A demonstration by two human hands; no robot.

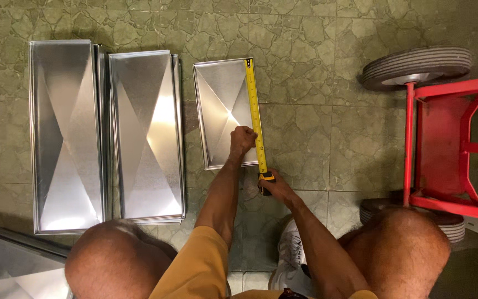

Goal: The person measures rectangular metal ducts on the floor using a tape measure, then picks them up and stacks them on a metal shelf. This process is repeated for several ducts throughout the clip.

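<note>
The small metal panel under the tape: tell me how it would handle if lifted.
The small metal panel looks like thin sheet, so probably light. Its cross creases and folded rim suggest it stays fairly stiff. The shiny face may be slippery, and the edges perhaps sharp.

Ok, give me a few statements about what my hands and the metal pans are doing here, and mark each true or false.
1. The yellow tape measure lies along the right edge of the small metal pan. True.
2. The left hand rests on the biggest pan. False: it presses on the small metal pan, beside the tape.
3. The right hand holds the tape measure's case at the pan's near end. True.
4. The red hand truck stands to the left of the pans. False: it is to the right, on the green tiled floor.
5. Two larger stacks of pans lie left of the small one. True.
</note>
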